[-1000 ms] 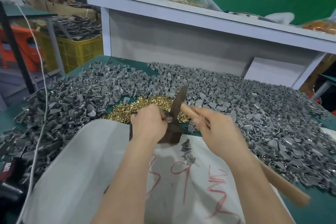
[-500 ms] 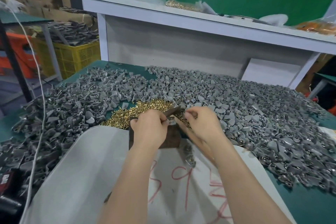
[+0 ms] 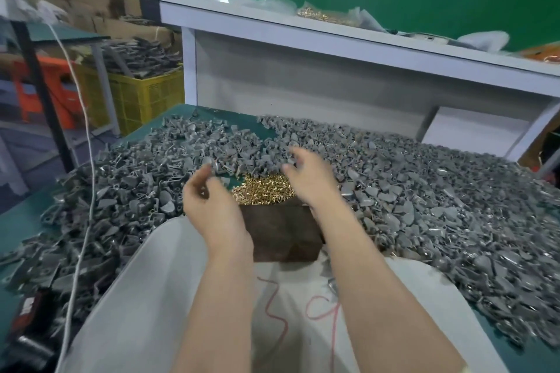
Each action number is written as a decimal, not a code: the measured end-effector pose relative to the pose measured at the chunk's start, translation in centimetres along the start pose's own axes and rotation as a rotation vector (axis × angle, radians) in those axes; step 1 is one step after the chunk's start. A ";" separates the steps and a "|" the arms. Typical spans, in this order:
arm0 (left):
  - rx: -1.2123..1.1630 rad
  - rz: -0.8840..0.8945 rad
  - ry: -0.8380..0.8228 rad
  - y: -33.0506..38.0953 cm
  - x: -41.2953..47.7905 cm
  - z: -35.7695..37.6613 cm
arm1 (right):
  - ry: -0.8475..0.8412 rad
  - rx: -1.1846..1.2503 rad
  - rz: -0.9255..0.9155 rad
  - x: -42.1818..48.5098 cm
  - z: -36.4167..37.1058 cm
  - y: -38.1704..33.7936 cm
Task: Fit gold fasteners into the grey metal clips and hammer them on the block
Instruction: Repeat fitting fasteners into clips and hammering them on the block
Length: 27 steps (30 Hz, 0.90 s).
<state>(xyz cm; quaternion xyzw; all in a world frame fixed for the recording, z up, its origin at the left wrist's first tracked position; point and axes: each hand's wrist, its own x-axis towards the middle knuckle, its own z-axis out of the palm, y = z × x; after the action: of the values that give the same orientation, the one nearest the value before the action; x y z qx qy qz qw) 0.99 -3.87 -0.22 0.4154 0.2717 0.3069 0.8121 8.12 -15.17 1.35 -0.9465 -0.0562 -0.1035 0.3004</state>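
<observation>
While left hand (image 3: 212, 206) hovers curled, right hand (image 3: 309, 182) hovers splayed.

Bright, even light; left hand (image 3: 215, 209), right hand (image 3: 309, 180) motion-blurred; edges bowed, perhaps soft.

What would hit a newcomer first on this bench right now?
The heap of grey metal clips blanketing the green table, from the left edge to the far right. Next, the small pile of gold fasteners shining at its centre, just behind the dark brown block. The left hand and right hand hover over that spot with loosely curled fingers, motion-blurred.
</observation>
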 end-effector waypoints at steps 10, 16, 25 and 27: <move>-0.143 -0.042 0.144 -0.3 0.9 -0.2 | -0.333 -0.403 -0.102 2.3 9.3 -6.8; -0.064 0.046 0.058 -0.4 0.7 0.2 | -0.112 0.131 -0.038 2.0 5.4 -5.1; 0.385 0.327 -0.625 -0.9 -1.6 1.1 | -0.071 0.640 -0.027 -3.3 -3.0 -1.6; 0.456 0.330 -0.685 -0.9 -1.8 1.2 | -0.083 0.664 -0.025 -3.9 -3.7 -1.1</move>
<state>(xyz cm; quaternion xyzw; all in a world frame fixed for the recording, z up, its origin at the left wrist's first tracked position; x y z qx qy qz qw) 0.84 -6.21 -0.07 0.6993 -0.0224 0.2093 0.6831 3.51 -16.66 4.02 -0.7995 -0.1104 -0.0447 0.5887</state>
